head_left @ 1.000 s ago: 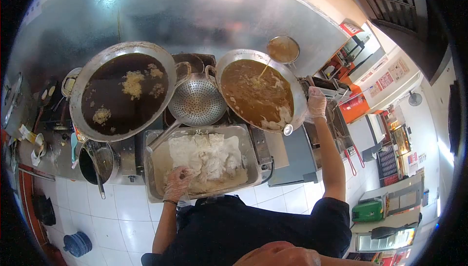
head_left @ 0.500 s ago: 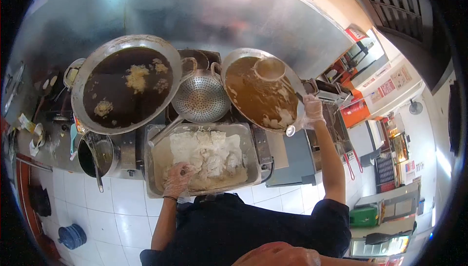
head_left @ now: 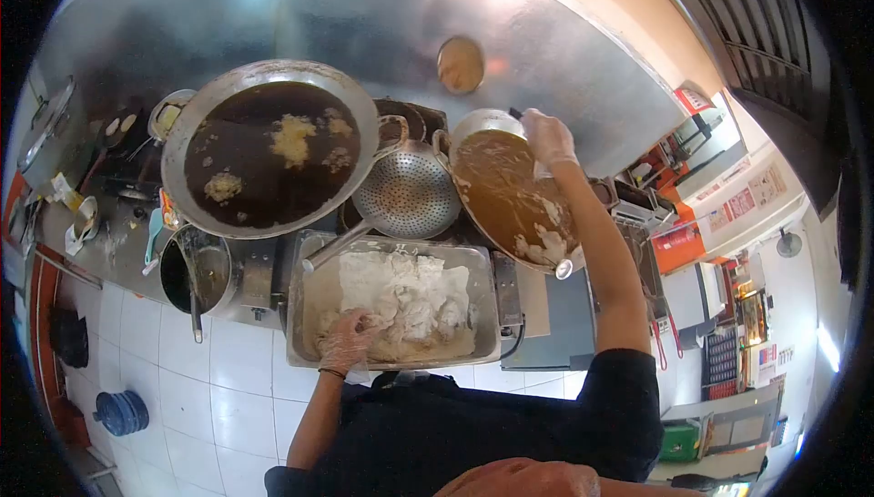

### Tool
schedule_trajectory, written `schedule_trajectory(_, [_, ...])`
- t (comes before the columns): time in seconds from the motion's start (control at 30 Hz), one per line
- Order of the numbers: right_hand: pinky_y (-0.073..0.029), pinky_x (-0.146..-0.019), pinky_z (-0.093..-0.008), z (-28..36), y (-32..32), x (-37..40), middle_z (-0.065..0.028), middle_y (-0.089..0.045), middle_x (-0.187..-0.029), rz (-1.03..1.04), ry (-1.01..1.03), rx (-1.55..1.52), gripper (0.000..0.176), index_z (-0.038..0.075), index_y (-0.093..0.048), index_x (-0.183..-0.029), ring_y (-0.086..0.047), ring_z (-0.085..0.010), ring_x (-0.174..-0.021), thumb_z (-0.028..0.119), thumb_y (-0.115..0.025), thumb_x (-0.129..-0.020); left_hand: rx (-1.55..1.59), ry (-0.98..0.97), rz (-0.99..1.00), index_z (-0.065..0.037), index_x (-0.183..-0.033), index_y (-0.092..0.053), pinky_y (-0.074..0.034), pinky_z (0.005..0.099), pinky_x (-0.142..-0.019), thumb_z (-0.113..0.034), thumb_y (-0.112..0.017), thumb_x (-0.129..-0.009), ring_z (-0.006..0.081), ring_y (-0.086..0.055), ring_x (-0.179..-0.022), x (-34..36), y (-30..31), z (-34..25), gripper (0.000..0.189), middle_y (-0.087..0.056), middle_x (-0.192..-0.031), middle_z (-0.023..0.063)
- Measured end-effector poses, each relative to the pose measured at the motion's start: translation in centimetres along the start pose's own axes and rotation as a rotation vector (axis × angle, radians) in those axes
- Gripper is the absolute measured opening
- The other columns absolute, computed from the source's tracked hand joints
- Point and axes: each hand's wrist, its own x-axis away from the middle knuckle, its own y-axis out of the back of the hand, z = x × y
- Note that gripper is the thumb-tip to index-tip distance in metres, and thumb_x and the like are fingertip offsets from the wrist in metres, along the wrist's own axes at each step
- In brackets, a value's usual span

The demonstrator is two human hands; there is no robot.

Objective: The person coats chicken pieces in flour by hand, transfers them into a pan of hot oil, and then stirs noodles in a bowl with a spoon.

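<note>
My left hand (head_left: 349,339), in a clear plastic glove, rests in the left part of a metal tray (head_left: 295,315) of white flour, its fingers curled; whatever lies between them is hidden. Floury lumps (head_left: 414,310) are beside it. My right hand (head_left: 550,144), gloved too, grips the dark handle of a ladle (head_left: 462,65) above the right wok (head_left: 489,120). The ladle's round bowl is beyond the wok's far rim, in front of the steel wall. Brown liquid with pale bits fills this wok.
A larger wok (head_left: 218,212) of dark oil with frying clumps sits on the left. Between the woks lies a perforated strainer (head_left: 407,195), its handle over the tray. A pot (head_left: 224,289) with a utensil stands left of the tray. Bare skin (head_left: 519,481) shows at the bottom edge.
My right hand has moved up and left, lifting the ladle out of the right wok toward the wall. The whole view has shifted a little; my left hand remains in the flour.
</note>
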Motion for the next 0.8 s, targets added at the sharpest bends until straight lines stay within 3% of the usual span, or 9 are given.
schedule_trajectory(0.13, [-0.058, -0.071, -0.0441, 3.6, -5.3, -4.6, -0.0154, -0.074, -0.088, 0.107, 0.321, 0.323, 0.013, 0.01, -0.067, -0.095, -0.073, -0.0347, -0.082, 0.02, -0.059, -0.094, 0.026, 0.001, -0.013, -0.007, -0.11, -0.068, -0.054, 0.0428, -0.077, -0.024, -0.078, -0.078, 0.0324, -0.067, -0.084, 0.5, -0.1, -0.2, 0.037, -0.069, -0.094, 0.015])
schedule_trajectory(0.23, [-0.059, -0.07, -0.0422, 5.6, -6.0, -6.4, -0.0131, -0.075, -0.088, 0.102, 0.517, 0.475, 0.01, 0.013, -0.068, -0.097, -0.075, -0.0306, -0.084, 0.016, -0.059, -0.092, 0.08, 0.061, -0.037, -0.007, -0.107, -0.067, -0.054, 0.0423, -0.077, -0.023, -0.078, -0.078, 0.0315, -0.067, -0.084, 1.1, -0.3, -0.8, 0.035, -0.069, -0.094, 0.0145])
schedule_trajectory(0.43, [-0.06, -0.071, -0.0411, 7.0, -7.4, -9.9, -0.0122, -0.075, -0.091, 0.15, 0.555, 0.549, 0.015, 0.014, -0.071, -0.098, -0.075, -0.0303, -0.088, 0.014, -0.058, -0.092, 0.008, 0.039, -0.057, -0.008, -0.109, -0.067, -0.055, 0.0403, -0.075, -0.022, -0.078, -0.08, 0.0294, -0.067, -0.083, 1.9, -0.4, -0.8, 0.034, -0.069, -0.095, 0.0134])
schedule_trajectory(0.57, [-0.061, -0.07, -0.0398, 7.2, -6.9, -9.4, -0.0102, -0.077, -0.092, 0.148, 0.585, 0.499, 0.011, 0.011, -0.076, -0.092, -0.076, -0.0282, -0.087, 0.01, -0.066, -0.09, 0.063, -0.047, -0.132, -0.01, -0.113, -0.066, -0.055, 0.0397, -0.074, -0.021, -0.079, -0.08, 0.0283, -0.067, -0.082, 2.2, -1.3, -0.3, 0.037, -0.069, -0.095, 0.0124])
schedule_trajectory(0.63, [-0.062, -0.069, -0.0394, 7.5, -6.1, -9.0, -0.0105, -0.077, -0.093, 0.174, 0.602, 0.543, 0.011, 0.01, -0.076, -0.093, -0.076, -0.0284, -0.087, 0.01, -0.065, -0.091, 0.035, -0.011, -0.073, -0.009, -0.113, -0.066, -0.055, 0.0397, -0.073, -0.021, -0.079, -0.08, 0.028, -0.067, -0.081, 1.9, -1.0, -0.5, 0.037, -0.069, -0.096, 0.0123])
schedule_trajectory(0.73, [-0.062, -0.068, -0.0386, 6.5, -6.8, -9.0, -0.0113, -0.077, -0.096, 0.149, 0.589, 0.445, 0.014, 0.009, -0.076, -0.093, -0.076, -0.0268, -0.088, 0.013, -0.063, -0.093, 0.014, -0.038, -0.092, -0.008, -0.11, -0.067, -0.055, 0.0394, -0.072, -0.02, -0.081, -0.078, 0.0273, -0.067, -0.081, 1.3, -1.6, -0.6, 0.037, -0.069, -0.097, 0.0124])
schedule_trajectory(0.8, [-0.062, -0.069, -0.0381, 6.0, -4.0, -8.4, -0.0119, -0.076, -0.098, 0.184, 0.466, 0.411, 0.016, 0.008, -0.075, -0.094, -0.075, -0.0254, -0.09, 0.011, -0.059, -0.095, 0.02, -0.035, -0.076, -0.008, -0.11, -0.067, -0.055, 0.0388, -0.072, -0.02, -0.081, -0.078, 0.0265, -0.067, -0.081, 1.1, -2.1, -0.5, 0.037, -0.069, -0.098, 0.0125])
